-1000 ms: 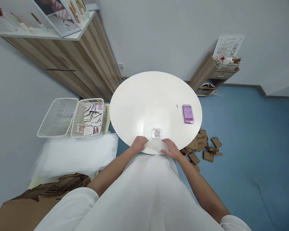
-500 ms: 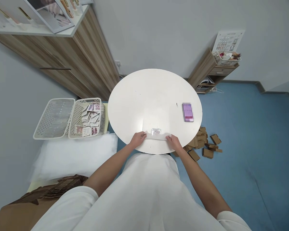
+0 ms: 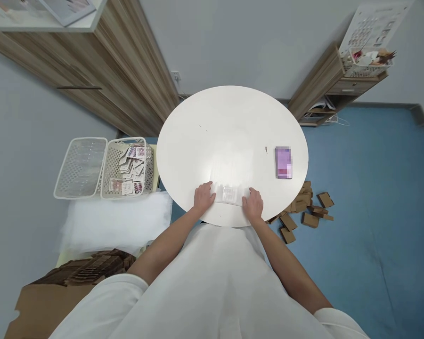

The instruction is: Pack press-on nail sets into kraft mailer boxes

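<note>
A thin, translucent white packing sheet (image 3: 217, 194) lies near the front edge of the round white table (image 3: 229, 122), its near part folded over. Under that fold shows a small clear packet (image 3: 229, 194), its contents too faint to name. My left hand (image 3: 204, 197) holds the left end of the fold, thumb on the near side and fingers beyond it. At the right end, my right hand (image 3: 253, 205) grips the fold in the same way.
A pixelated purple stack (image 3: 283, 162) sits on the table's right side. On the left stand two white baskets (image 3: 108, 169), one with printed packets, above a pile of white sheets (image 3: 116, 221) and flattened brown cardboard (image 3: 53, 306). Small brown boxes (image 3: 310, 220) lie on the floor at right.
The sheet's near edge has been folded away from me over the clear packet, which was uncovered before. Both hands have shifted from pinching the edge to straddling the fold's ends. The view has shifted slightly.
</note>
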### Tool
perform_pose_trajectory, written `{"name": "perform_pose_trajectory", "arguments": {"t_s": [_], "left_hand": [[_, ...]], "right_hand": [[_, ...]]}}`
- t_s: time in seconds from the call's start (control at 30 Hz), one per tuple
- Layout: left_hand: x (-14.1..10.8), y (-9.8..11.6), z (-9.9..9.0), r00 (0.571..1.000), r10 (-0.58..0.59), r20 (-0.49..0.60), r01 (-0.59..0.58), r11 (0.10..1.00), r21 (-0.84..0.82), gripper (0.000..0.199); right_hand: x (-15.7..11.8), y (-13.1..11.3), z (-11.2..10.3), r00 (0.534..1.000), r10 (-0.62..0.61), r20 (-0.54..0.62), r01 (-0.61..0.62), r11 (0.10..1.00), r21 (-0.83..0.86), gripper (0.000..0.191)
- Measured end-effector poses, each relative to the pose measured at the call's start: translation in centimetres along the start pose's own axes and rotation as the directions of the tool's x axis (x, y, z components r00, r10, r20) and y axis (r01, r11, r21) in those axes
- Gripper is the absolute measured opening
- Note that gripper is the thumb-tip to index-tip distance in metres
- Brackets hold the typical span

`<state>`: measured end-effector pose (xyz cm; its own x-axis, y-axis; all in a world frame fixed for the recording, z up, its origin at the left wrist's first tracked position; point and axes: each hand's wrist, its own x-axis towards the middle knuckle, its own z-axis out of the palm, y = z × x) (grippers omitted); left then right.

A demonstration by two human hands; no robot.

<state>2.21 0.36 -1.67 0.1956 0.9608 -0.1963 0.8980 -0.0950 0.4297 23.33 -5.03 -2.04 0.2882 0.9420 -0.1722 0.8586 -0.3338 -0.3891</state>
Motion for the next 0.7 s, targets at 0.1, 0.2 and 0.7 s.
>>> {"name": "perform_pose_trajectory", "arguments": {"t_s": [0.1,0.2,0.7], "left_hand": [[0.1,0.0,0.1,0.981,0.195,-0.017,-0.193,0.977,0.088,0.042],[0.4,0.2,0.1,0.899,0.421,0.120,-0.430,0.901,0.060,0.045],[1.6,1.8,-0.8,0.777,0.563,0.282,-0.587,0.810,0.001,0.042]], "right_hand": [[-0.1,-0.2,0.3,0.985,-0.170,-0.036,0.167,0.984,-0.067,0.039],[0.1,-0.3,0.6,0.920,-0.381,0.096,0.389,0.917,-0.085,0.038],[1.9,-2.3,-0.7,0.805,-0.501,0.318,0.546,0.835,-0.065,0.042]]}}
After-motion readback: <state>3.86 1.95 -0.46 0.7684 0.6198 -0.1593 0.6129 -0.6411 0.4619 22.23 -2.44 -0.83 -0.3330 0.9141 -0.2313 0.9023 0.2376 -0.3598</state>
